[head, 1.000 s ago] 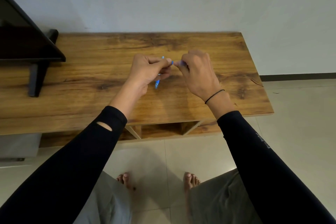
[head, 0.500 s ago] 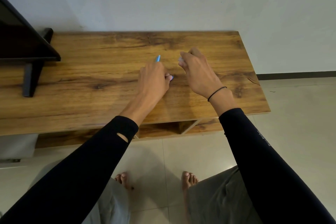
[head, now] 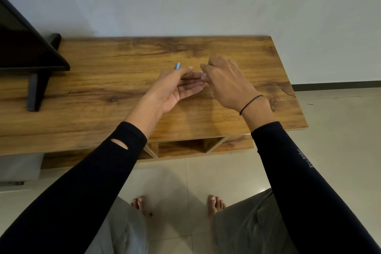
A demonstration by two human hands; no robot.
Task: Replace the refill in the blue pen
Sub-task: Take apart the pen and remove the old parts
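Note:
The blue pen (head: 177,66) shows only as a short blue end sticking up behind my left hand (head: 175,88); the rest is hidden by the thumb and fingers that hold it. My left hand is turned palm-right with its fingers stretched toward my right hand (head: 224,82). My right hand is curled, back up, with its fingertips pinched right at the left fingertips. A small pale piece (head: 203,74) sits at that pinch; it is too small to identify. Both hands hover over the wooden table (head: 103,109).
A black monitor on a stand (head: 31,64) occupies the table's left end. A white wall runs behind the table. An open shelf (head: 181,147) lies under the tabletop, a grey box (head: 20,167) sits at lower left, and my bare feet rest on the tiled floor.
My left hand has turned from back-up to palm-sideways and stretched its fingers out. The pen end still sticks up behind it. My right hand has closed the gap to the left fingertips.

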